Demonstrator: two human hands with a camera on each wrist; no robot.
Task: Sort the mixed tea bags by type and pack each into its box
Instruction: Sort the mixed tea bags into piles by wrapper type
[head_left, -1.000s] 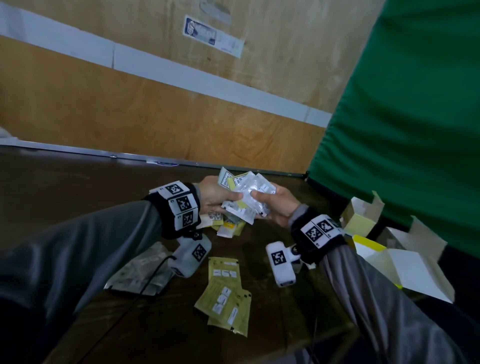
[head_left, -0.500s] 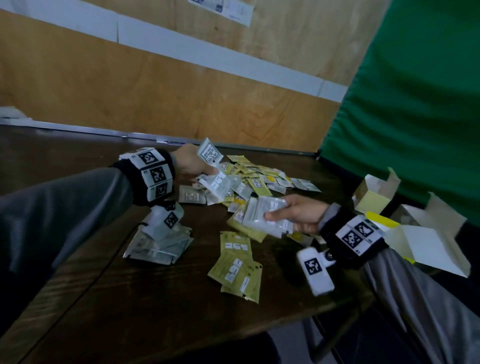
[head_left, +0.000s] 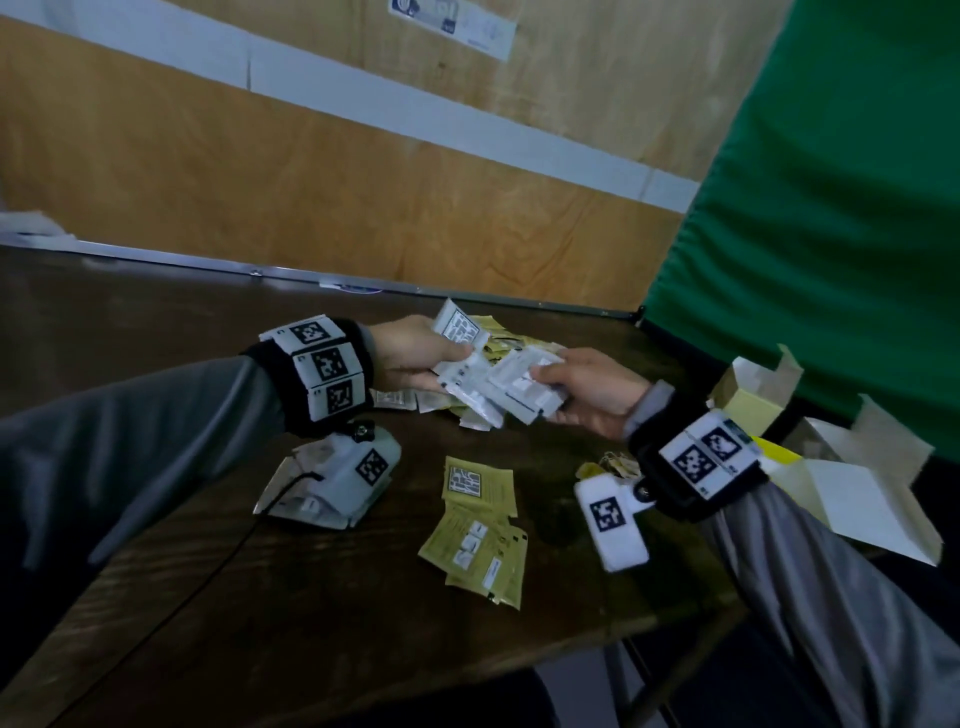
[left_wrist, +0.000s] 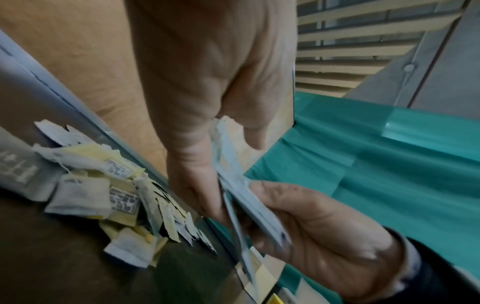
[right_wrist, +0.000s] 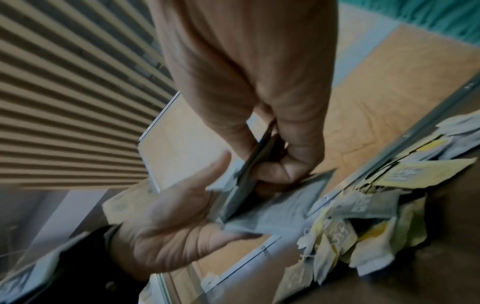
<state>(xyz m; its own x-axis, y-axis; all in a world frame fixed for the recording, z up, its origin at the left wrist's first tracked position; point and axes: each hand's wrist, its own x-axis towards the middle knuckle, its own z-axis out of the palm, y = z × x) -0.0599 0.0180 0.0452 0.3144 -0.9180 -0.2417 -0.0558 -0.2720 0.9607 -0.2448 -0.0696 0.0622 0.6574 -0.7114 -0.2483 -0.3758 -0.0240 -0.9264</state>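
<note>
Both hands meet above the mixed pile of tea bags at the back of the dark table. My left hand pinches white tea-bag sachets, one sticking upward. My right hand grips a stack of white sachets that overlaps those in the left. In the left wrist view the white sachets run edge-on between both hands. The right wrist view shows the same stack clamped by thumb and fingers. Yellow sachets lie sorted at the table's front. Open boxes stand at the right.
A flat stack of grey-white sachets lies under my left wrist camera. A large open white and yellow box sits at the right table edge. A green cloth hangs behind it. A wooden board wall borders the table's back.
The hands were apart half a second ago, the left over the pile and the right nearer me. They have come together, and the sachets of both now overlap.
</note>
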